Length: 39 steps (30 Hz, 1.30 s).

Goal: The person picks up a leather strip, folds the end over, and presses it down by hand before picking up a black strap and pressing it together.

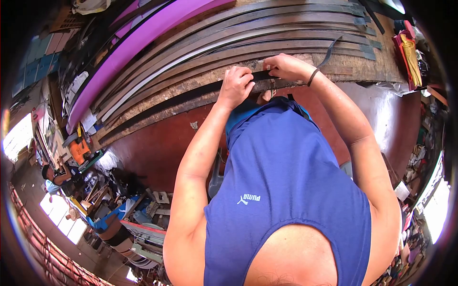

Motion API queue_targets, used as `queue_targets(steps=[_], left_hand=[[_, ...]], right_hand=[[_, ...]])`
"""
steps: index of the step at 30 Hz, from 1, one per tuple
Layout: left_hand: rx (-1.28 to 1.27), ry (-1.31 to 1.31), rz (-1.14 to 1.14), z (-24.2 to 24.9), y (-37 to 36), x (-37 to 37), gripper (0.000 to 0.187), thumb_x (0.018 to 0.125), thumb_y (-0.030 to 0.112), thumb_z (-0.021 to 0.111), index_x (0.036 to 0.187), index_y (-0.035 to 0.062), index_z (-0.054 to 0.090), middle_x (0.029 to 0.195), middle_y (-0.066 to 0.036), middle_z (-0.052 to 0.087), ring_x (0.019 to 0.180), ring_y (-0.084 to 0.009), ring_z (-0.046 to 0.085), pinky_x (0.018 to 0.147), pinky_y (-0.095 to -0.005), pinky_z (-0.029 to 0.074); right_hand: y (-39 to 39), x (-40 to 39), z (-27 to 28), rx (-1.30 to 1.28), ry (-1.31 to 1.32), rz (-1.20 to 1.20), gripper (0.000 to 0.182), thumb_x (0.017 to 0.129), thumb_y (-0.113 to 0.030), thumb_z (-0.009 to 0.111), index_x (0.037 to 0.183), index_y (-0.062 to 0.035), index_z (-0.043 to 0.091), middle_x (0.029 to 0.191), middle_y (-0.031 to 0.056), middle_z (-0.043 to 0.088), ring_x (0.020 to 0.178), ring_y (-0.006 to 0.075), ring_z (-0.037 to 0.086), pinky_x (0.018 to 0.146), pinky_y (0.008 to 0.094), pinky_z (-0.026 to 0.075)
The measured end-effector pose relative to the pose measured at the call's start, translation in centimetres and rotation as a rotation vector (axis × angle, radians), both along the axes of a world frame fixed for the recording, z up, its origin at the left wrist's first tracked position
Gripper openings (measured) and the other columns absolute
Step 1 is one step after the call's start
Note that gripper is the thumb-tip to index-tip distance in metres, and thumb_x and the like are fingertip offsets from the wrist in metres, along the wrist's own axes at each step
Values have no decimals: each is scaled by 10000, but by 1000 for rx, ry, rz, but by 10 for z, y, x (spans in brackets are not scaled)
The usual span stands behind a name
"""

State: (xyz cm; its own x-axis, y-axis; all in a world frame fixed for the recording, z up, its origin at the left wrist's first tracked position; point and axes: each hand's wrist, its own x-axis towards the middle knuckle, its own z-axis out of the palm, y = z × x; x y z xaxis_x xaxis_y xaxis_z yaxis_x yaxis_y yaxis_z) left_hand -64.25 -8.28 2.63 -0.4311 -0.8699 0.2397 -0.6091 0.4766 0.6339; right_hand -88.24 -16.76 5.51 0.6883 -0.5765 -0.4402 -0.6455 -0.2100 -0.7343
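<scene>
A long black strip (pixel 186 100) lies along the near edge of the wooden bench (pixel 143 100). My left hand (pixel 235 86) is closed over it, with the fingers curled at the bench edge. A little to the right, my right hand (pixel 288 67) pinches the same strip, thumb and fingertips together. Between the hands a short stretch of the strip shows. Beyond my right wrist, a thin dark curved strip (pixel 329 51) rises from the bench; whether it joins the black strip is hidden. A dark band circles my right wrist.
Several long brown and grey strips (pixel 267 35) lie side by side across the bench. A curved purple sheet (pixel 109 64) lies at the left. Red and yellow items (pixel 407 59) sit at the right end. A person (pixel 57 176) is at the far left, near an orange tool (pixel 79 150).
</scene>
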Motion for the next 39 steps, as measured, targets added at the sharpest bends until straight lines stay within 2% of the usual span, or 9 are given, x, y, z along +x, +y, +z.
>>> queue_targets(steps=[7,11,13,16,18,23,39], left_hand=[[-21,46,-17,-5,-3,-14,171,782,114,777,910,70,674,1034,-62,666,1012,-293,614,859,-434,459],[-35,25,-7,-7,-3,-18,177,764,113,779,904,72,678,1026,-54,654,1018,-274,609,870,-426,461],[-35,17,-3,-5,-3,-18,174,767,112,776,904,72,677,1025,-56,654,1020,-273,609,873,-424,462],[-32,26,-5,-4,-4,-18,169,771,113,774,902,73,675,1024,-55,652,1017,-272,609,871,-423,461],[-14,41,-9,-5,-4,-17,167,786,114,769,913,73,669,1042,-62,656,1013,-289,607,868,-432,454],[-4,53,-1,-6,-4,-17,161,788,107,766,912,75,668,1040,-66,651,999,-295,603,854,-433,448],[-44,10,3,-3,-4,-39,183,779,114,779,922,80,671,1071,-61,666,1004,-287,614,849,-433,448]], right_hand=[[1,2,4,1,6,-31,221,848,-107,699,1067,-77,701,974,177,740,959,385,701,822,466,547],[2,-2,-6,-16,-27,-21,272,840,-120,723,1104,-65,684,966,183,740,942,386,707,808,466,553],[1,-6,0,12,-38,-27,314,835,-130,738,1133,-59,670,961,189,740,931,388,709,797,468,555],[0,-23,19,-81,45,-20,365,827,-98,753,1167,-62,626,919,197,741,899,381,716,773,457,552],[-3,-42,30,-56,138,-20,356,817,-83,750,1146,-43,620,905,183,743,873,373,720,749,450,549],[-4,-68,37,-43,69,-16,296,831,-57,695,1118,-36,626,852,167,722,799,356,694,721,440,524],[-6,-71,21,-26,61,-47,242,863,-61,629,1102,-67,662,840,174,703,803,357,679,732,443,512]])
